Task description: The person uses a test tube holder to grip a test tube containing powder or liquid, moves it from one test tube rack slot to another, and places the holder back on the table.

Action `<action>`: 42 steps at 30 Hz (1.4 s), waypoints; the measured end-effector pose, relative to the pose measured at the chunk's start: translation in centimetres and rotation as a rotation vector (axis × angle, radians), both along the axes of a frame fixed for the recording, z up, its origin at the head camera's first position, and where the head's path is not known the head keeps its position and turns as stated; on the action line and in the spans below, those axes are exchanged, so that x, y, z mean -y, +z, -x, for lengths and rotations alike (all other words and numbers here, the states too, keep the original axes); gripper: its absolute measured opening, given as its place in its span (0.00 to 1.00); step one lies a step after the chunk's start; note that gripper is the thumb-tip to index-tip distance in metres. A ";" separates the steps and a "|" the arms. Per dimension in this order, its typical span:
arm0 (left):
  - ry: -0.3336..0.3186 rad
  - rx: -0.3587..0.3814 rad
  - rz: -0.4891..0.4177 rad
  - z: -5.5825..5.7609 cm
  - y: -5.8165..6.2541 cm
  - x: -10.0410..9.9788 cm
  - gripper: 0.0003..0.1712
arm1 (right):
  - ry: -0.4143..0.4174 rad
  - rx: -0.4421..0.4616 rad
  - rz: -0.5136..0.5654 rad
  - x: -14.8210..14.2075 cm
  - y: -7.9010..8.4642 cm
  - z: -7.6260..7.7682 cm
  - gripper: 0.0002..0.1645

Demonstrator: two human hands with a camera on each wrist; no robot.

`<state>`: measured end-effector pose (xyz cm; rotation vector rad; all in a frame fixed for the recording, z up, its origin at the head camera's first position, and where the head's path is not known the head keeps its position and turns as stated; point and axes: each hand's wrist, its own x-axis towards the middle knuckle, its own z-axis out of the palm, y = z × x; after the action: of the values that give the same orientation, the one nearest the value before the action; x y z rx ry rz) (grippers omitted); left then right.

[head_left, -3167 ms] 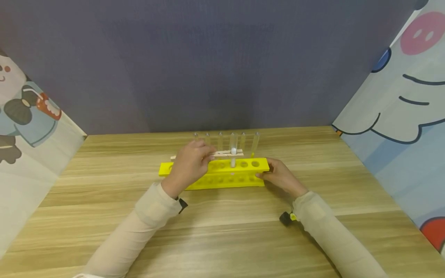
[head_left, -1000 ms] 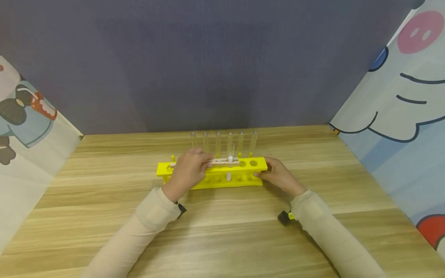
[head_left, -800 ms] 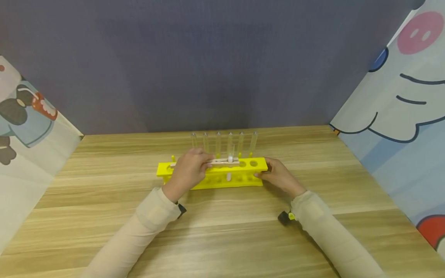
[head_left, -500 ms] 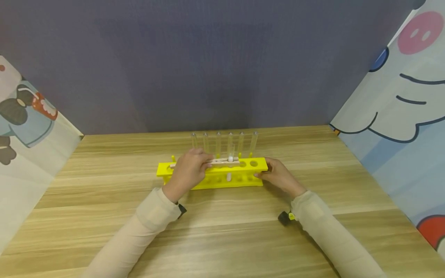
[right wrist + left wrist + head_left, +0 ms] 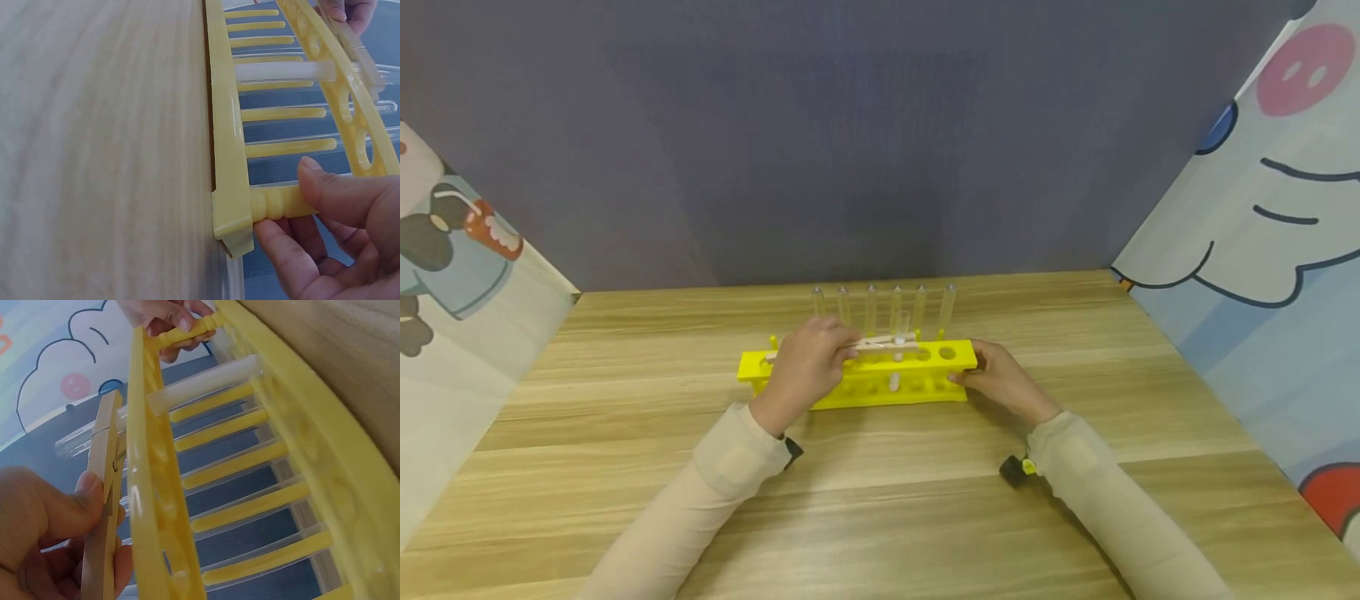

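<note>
In the head view my left hand (image 5: 808,354) pinches a wooden test tube clamp (image 5: 103,453) between thumb and fingers. The clamp's far end lies around the upper part of a test tube (image 5: 206,382) with white contents. That tube stands upright through a hole of the yellow test tube rack (image 5: 859,363), its lower end down at the rack's base. My right hand (image 5: 1003,379) holds the rack's right end, thumb and fingers around the end post (image 5: 278,201), as the right wrist view shows. My left hand hides part of the rack's left half.
Several clear test tubes (image 5: 947,308) sit upside down on yellow pegs along the rack's back. The rack stands on a wood-grain table (image 5: 880,508). A dark grey panel (image 5: 880,150) rises behind the table, with cartoon-printed panels (image 5: 1285,225) at both sides.
Since the oldest frame, my left hand has lowered the white-filled tube into the rack. Over the last half second the clamp has risen slightly along the tube. My right hand keeps its hold.
</note>
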<state>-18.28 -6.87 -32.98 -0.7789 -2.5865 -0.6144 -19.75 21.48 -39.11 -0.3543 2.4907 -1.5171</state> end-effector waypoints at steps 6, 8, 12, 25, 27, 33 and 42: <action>0.005 0.004 0.004 -0.1 0.6 0.0 0.09 | -0.008 -0.001 0.007 0.0 -0.1 0.2 0.25; 0.003 -0.001 0.003 -0.1 0.7 0.0 0.09 | -0.005 -0.009 0.009 0.0 -0.1 0.2 0.25; -0.005 -0.019 -0.002 -0.1 1.0 0.0 0.08 | -0.004 -0.018 0.012 0.0 -0.1 0.2 0.24; -0.012 -0.038 -0.022 0.0 1.6 0.0 0.07 | -0.002 -0.006 0.025 -0.1 -0.1 0.3 0.24; -0.012 -0.048 -0.023 0.0 1.7 0.0 0.07 | 0.000 -0.004 0.031 -0.1 -0.1 0.3 0.24; -0.003 -0.060 -0.022 0.0 1.9 0.0 0.07 | -0.005 0.000 0.025 -0.1 -0.1 0.2 0.24; -0.012 -0.079 -0.037 -0.1 2.3 -0.1 0.06 | 0.000 0.000 0.032 -0.1 0.0 0.1 0.25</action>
<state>-18.21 -6.76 -30.64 -0.7917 -2.4937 -0.6208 -19.87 21.61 -39.15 -0.3593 2.4688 -1.5592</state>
